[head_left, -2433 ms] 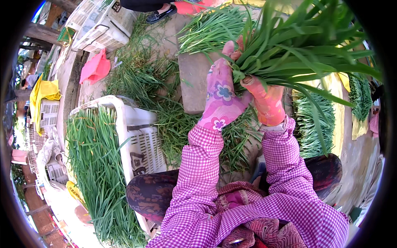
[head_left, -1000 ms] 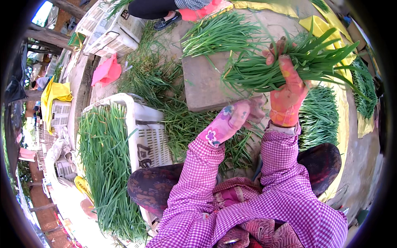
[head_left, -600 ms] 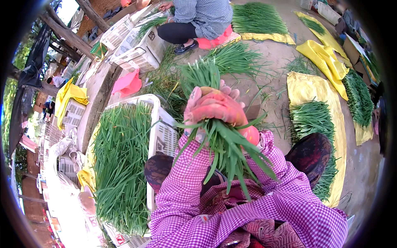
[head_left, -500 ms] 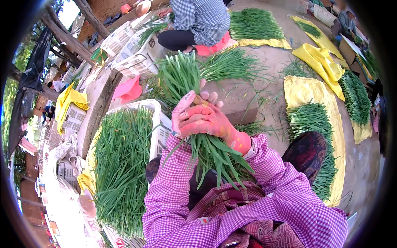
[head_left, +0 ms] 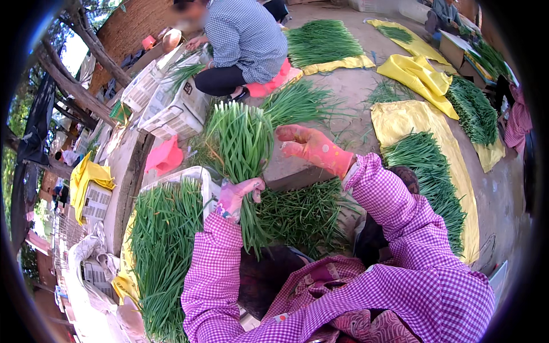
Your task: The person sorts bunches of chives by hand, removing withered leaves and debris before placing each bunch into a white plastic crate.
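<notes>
My left hand (head_left: 238, 198), in a pink patterned glove, grips the lower part of a bunch of garlic chives (head_left: 240, 137). The bunch stands upright, its pale cut ends at the top and its leaf tips hanging below my fist. To its right, my right hand (head_left: 309, 147), in a coral-pink glove, is apart from the bunch with fingers spread and nothing seen in them. Below the right hand lies a grey-brown block (head_left: 294, 173). Loose chives (head_left: 309, 214) are heaped between it and my lap.
At my left stands a white crate (head_left: 210, 191) full of chives. Chives lie on a yellow sheet (head_left: 457, 166) at right. Ahead, a person in a checked shirt (head_left: 243, 40) squats beside white crates (head_left: 177, 108). A pink sheet (head_left: 164, 154) lies left of the bunch.
My right hand has let go of the bunch and moved to the right. My left hand has moved down and left, still gripping the chives. The whole view has shifted slightly.
</notes>
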Tool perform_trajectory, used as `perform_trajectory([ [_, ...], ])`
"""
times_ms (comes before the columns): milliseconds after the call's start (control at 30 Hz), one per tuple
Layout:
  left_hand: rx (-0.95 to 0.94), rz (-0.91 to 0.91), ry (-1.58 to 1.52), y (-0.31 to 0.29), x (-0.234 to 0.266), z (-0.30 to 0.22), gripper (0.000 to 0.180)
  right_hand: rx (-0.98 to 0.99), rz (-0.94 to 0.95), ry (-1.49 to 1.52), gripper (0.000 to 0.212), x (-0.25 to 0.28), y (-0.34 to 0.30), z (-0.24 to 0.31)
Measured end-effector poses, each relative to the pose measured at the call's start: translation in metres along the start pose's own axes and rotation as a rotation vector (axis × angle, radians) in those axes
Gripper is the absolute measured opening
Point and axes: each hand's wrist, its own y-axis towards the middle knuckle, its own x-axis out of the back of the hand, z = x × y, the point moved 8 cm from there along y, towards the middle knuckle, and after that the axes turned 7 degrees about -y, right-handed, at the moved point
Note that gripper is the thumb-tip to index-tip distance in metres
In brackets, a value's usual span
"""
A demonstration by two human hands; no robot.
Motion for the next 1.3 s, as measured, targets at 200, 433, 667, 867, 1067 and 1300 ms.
perform_trajectory([
  [200,0.167,0.066,0.000,0.013,-0.023,0.011,0.028,-0.305,-0.026,0.204,0.030,0.015,0.007,-0.033],
  [433,0.091,0.165,-0.203,0.027,-0.009,0.002,0.035,0.196,-0.388,0.749,0.021,0.124,0.030,-0.028],
  [667,0.028,0.235,-0.286,0.032,-0.002,0.004,0.067,-0.027,-0.114,0.232,0.028,0.064,0.036,-0.014],
  [867,0.067,0.321,-0.257,0.028,-0.022,0.006,0.086,-0.113,0.167,0.158,0.041,0.002,0.039,-0.058],
  [1067,0.094,0.272,-0.211,0.021,-0.013,0.003,0.085,0.215,-0.299,0.680,0.019,0.109,0.043,-0.024],
  [1300,0.158,0.062,-0.003,0.020,0.006,0.026,0.080,0.215,-0.295,-0.146,0.022,0.064,0.023,0.017],
])
